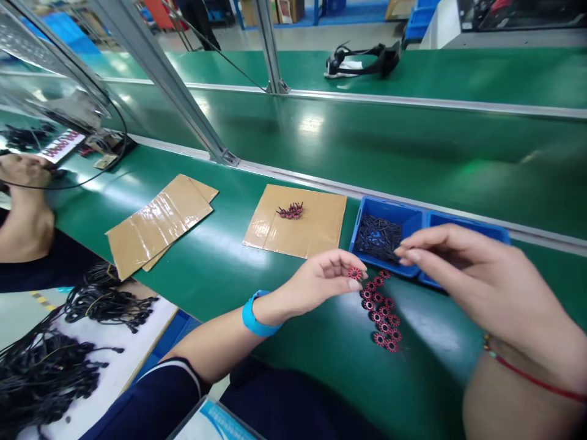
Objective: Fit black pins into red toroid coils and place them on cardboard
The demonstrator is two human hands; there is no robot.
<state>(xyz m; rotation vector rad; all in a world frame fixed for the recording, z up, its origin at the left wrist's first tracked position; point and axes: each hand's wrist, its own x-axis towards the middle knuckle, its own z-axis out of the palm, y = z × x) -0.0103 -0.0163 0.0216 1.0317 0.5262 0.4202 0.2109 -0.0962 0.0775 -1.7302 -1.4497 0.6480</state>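
Note:
My left hand (328, 278), with a blue band at the wrist, pinches a small red ring-shaped part (354, 274) between thumb and fingers. Below and beside it, several red and black ring parts (384, 327) lie in a loose cluster on the green table (316, 360). My right hand (477, 275) is over the front edge of a blue bin (389, 209) of short black pieces (378, 235). Its thumb and forefinger are pressed together at the bin's right side; whatever is between them is too small to make out.
A cardboard sheet (321, 229) carries a few assembled parts (291, 211). More cardboard (160, 220) lies to the left. A second blue bin (468, 226) adjoins the first. Black cables (55, 373) and another person's arm (27, 214) are at the left; metal posts (183, 104) rise behind.

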